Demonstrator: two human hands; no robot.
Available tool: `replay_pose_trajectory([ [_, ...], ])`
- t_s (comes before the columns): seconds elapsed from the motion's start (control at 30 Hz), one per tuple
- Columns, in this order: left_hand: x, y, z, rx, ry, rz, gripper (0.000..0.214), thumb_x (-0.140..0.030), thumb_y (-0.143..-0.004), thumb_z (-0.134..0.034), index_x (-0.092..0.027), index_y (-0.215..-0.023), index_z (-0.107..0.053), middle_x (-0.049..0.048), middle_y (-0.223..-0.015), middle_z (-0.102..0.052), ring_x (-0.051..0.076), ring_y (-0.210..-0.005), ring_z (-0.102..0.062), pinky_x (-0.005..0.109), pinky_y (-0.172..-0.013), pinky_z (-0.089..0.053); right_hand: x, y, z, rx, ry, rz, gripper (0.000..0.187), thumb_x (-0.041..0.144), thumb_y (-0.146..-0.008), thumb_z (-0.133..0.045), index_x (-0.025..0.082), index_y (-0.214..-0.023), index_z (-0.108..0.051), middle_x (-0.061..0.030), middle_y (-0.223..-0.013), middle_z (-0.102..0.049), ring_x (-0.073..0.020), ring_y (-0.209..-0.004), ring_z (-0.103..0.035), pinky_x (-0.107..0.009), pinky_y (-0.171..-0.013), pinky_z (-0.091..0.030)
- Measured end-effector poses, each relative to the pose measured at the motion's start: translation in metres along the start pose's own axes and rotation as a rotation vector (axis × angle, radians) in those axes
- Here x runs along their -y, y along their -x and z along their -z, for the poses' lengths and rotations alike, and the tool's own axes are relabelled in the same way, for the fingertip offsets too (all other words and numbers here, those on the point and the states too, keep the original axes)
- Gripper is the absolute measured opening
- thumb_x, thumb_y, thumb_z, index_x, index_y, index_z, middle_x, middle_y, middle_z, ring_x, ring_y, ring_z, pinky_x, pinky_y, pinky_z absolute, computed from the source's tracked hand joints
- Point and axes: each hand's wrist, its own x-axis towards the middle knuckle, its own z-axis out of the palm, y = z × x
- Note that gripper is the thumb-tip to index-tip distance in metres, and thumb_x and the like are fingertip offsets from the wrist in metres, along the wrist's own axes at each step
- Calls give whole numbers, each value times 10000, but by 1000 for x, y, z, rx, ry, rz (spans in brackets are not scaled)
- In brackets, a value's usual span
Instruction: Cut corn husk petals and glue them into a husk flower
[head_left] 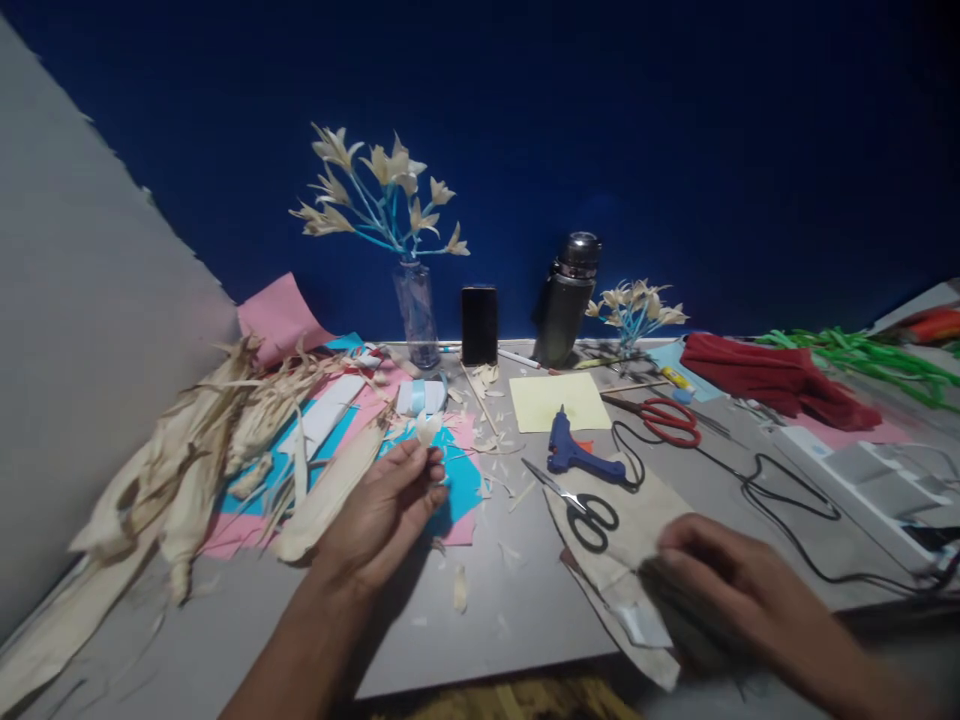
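The fingers of the left hand [386,500] are pinched together at the tips on a pale petal-like piece [428,430], its lower end hidden in the grip; the hand covers part of a blue sheet [461,490] on the counter [450,650]. The right hand [720,560] is blurred, its fingers curled over the near right part of a beige cloth [637,545], and whether they hold anything I cannot tell. On the cloth lie black-handled scissors [587,505], with a blue glue gun [589,460] just beyond. To the left, dried husks [199,450] are heaped over coloured paper. Farther off stand a vase [418,310] of pale flowers [397,165], a dark phone [480,325] and a flask [566,315]; markings on the white stick [525,361] between phone and flask are too small to read. At far right, an orange thing [934,325] is cut off by the frame
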Motion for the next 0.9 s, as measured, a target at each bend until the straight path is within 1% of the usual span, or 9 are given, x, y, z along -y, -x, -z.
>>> replay_pose_trajectory([
  [0.03,2,2,-2,-13,5,-9,65,-59,-862,-641,-124,-860,-652,58,-831,-639,118,-660,-623,211,-557,-561,19,-13,-15,115,-95,13,261,491,-939,-552,285,-823,-662,-27,-765,-670,-225,-699,-619,-322,-617,-527],
  [0.1,7,6,-2,-38,12,-22,49,-79,-873,-643,-127,-872,-652,73,-901,-665,117,-684,-634,212,-566,-558,54,-32,-46,235,-262,38,308,478,-941,-493,236,-793,-613,-12,-711,-615,-195,-661,-565,-294,-588,-461],
  [0.17,10,8,1,-51,21,-54,35,-99,-876,-651,-133,-877,-649,82,-960,-681,116,-696,-637,211,-567,-550,80,-39,-71,264,-371,21,325,474,-945,-470,214,-792,-589,1,-697,-567,-171,-650,-520,-270,-579,-416],
  [0.27,12,6,6,-62,35,-110,37,-111,-879,-652,-140,-901,-647,90,-1045,-689,114,-724,-639,219,-601,-555,100,-37,-90,301,-452,20,351,496,-941,-462,197,-797,-578,-4,-713,-558,-170,-675,-512,-270,-610,-405],
  [0.43,16,3,7,-22,30,-104,94,-143,-835,-717,-131,-873,-632,112,-1107,-696,116,-751,-643,207,-587,-533,104,-32,-98,347,-504,50,391,530,-947,-450,196,-778,-564,-22,-732,-593,-187,-716,-546,-287,-671,-424],
  [0.57,20,6,5,54,-15,-143,230,-212,-753,-810,-140,-830,-605,72,-883,-716,83,-600,-586,178,-520,-468,97,-30,-103,397,-498,44,395,548,-958,-451,201,-800,-556,-15,-732,-581,-179,-709,-533,-273,-654,-411],
  [0.67,22,8,4,84,-66,-186,276,-270,-743,-822,-149,-816,-585,34,-710,-688,65,-505,-529,170,-498,-430,93,-28,-109,418,-490,41,410,571,-953,-459,205,-793,-551,-5,-710,-561,-170,-687,-513,-261,-629,-395],
  [0.8,24,8,4,85,-69,-202,300,-287,-735,-828,-150,-823,-577,42,-715,-694,77,-542,-551,181,-539,-448,97,-27,-116,454,-481,64,394,548,-944,-475,203,-781,-572,-5,-697,-570,-165,-668,-503,-253,-591,-374],
  [0.9,27,9,4,86,-70,-199,298,-286,-741,-823,-151,-829,-572,45,-724,-697,78,-546,-546,187,-543,-443,104,-30,-119,488,-440,91,310,463,-921,-522,195,-778,-585,8,-683,-552,-158,-666,-496,-249,-598,-367],
])
